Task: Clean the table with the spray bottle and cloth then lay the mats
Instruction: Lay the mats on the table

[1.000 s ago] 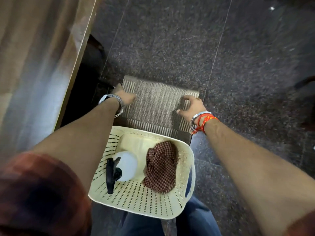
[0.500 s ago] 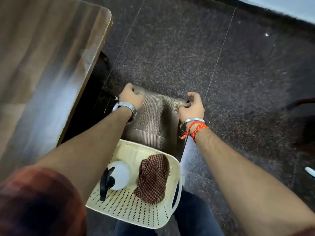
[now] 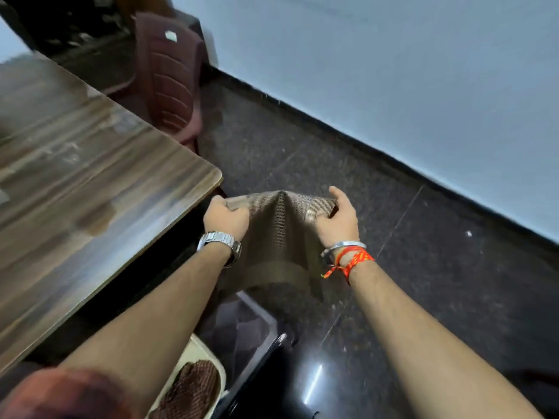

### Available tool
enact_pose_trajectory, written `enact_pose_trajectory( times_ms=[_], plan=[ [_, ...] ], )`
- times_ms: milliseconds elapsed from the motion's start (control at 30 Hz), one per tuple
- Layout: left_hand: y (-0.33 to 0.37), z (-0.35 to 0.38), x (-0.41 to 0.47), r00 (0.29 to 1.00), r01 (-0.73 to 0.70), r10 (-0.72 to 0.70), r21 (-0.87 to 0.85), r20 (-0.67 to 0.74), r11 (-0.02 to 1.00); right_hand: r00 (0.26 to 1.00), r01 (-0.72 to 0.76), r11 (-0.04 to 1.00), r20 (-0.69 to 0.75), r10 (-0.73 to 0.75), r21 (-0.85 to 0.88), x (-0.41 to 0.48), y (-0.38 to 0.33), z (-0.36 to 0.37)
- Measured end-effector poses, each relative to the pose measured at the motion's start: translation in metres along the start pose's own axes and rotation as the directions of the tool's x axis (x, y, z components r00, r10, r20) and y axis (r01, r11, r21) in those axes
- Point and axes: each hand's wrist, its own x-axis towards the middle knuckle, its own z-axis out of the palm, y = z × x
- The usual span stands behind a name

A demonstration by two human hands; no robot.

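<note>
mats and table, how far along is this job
Done: can't confirm cleaning; the wooden table looks streaky and bare. In hand: both the left hand and right hand lift the brown woven mat off the floor. Left: laying mats; checkered cloth sits in the cream basket.

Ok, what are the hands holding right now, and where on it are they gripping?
Both hold the woven mat by its top edge: the left hand pinches one upper corner, the right hand the other. The mat hangs down between them, creased in the middle.
</note>
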Motion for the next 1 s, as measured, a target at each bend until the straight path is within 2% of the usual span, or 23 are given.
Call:
enact_pose_trajectory(
  times_ms=[67,133,200,267,367,467,700,800,1000],
  plan=[
    [0.023,-0.004,0.000,0.995,0.049,-0.057,-0.093,-0.083,0.994,0.993,0.024,1.000,0.117,-0.024,0.002,0.024,-0.019,-0.016],
    [0.040,-0.015,0.005,0.981,0.023,-0.048,-0.134,-0.189,0.991,0.983,0.050,0.998,0.180,-0.045,-0.024,0.043,-0.038,-0.013],
    [0.051,-0.027,0.018,0.965,-0.050,0.017,-0.121,-0.262,0.991,0.987,0.053,0.999,0.153,-0.052,-0.004,0.063,-0.055,0.002],
    [0.054,-0.040,0.036,0.958,-0.095,0.073,-0.066,-0.276,0.993,0.990,0.057,0.998,0.129,-0.060,0.029,0.080,-0.068,0.017],
    [0.051,-0.053,0.076,0.925,-0.113,0.088,-0.047,-0.369,0.992,0.986,0.067,0.998,0.151,-0.068,0.014,0.106,-0.086,0.041],
    [0.051,-0.072,0.106,0.877,-0.081,0.011,-0.124,-0.480,0.989,0.983,0.092,0.996,0.163,-0.088,-0.013,0.133,-0.107,0.066],
    [0.052,-0.123,0.165,0.810,0.121,-0.225,-0.222,-0.541,0.967,0.952,0.184,0.983,0.249,-0.178,0.000,0.187,-0.168,0.141],
    [0.041,-0.141,0.188,0.802,0.110,-0.218,-0.221,-0.556,0.969,0.902,0.276,0.961,0.338,-0.269,0.029,0.210,-0.186,0.187],
    [0.009,-0.155,0.242,0.747,0.090,-0.221,-0.235,-0.627,0.968,0.708,0.443,0.890,0.568,-0.421,0.107,0.252,-0.203,0.276]
  ],
)
